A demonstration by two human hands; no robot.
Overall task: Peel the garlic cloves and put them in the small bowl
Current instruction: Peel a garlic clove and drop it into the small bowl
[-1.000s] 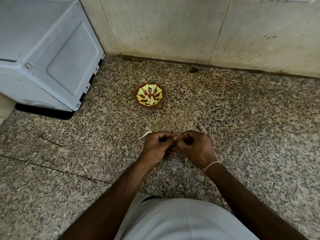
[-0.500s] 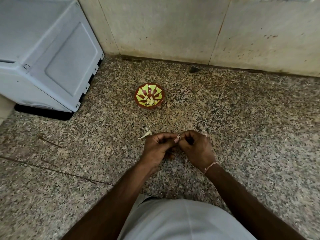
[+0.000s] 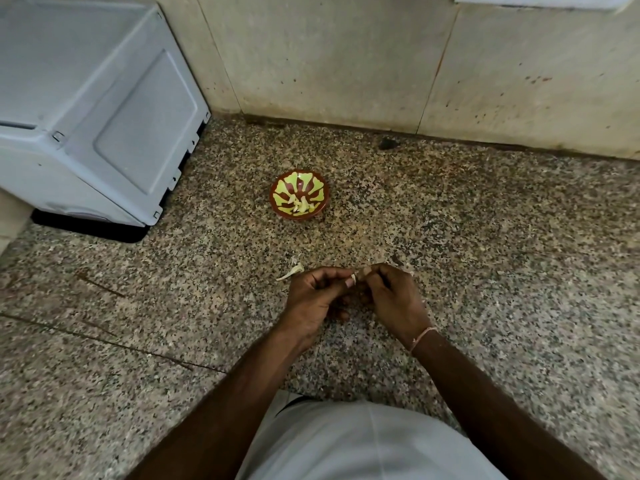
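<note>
A small brown bowl (image 3: 298, 196) with a yellow-green pattern stands on the speckled granite counter, holding a few pale peeled garlic cloves (image 3: 302, 206). Nearer to me, my left hand (image 3: 317, 299) and my right hand (image 3: 391, 296) meet fingertip to fingertip. Both pinch a small garlic clove (image 3: 353, 279), of which only a white sliver shows between the fingers. A pale scrap of garlic peel (image 3: 291, 271) lies on the counter just left of my left hand.
A grey-white appliance (image 3: 90, 112) fills the far left of the counter. A tiled wall (image 3: 381, 64) closes off the back. A small dark spot (image 3: 388, 143) sits near the wall's foot. My white shirt (image 3: 363, 445) covers the bottom edge.
Both hands stay together on the clove in the same spot. The fingers have shifted slightly, and a bit more of the white clove shows between them.
</note>
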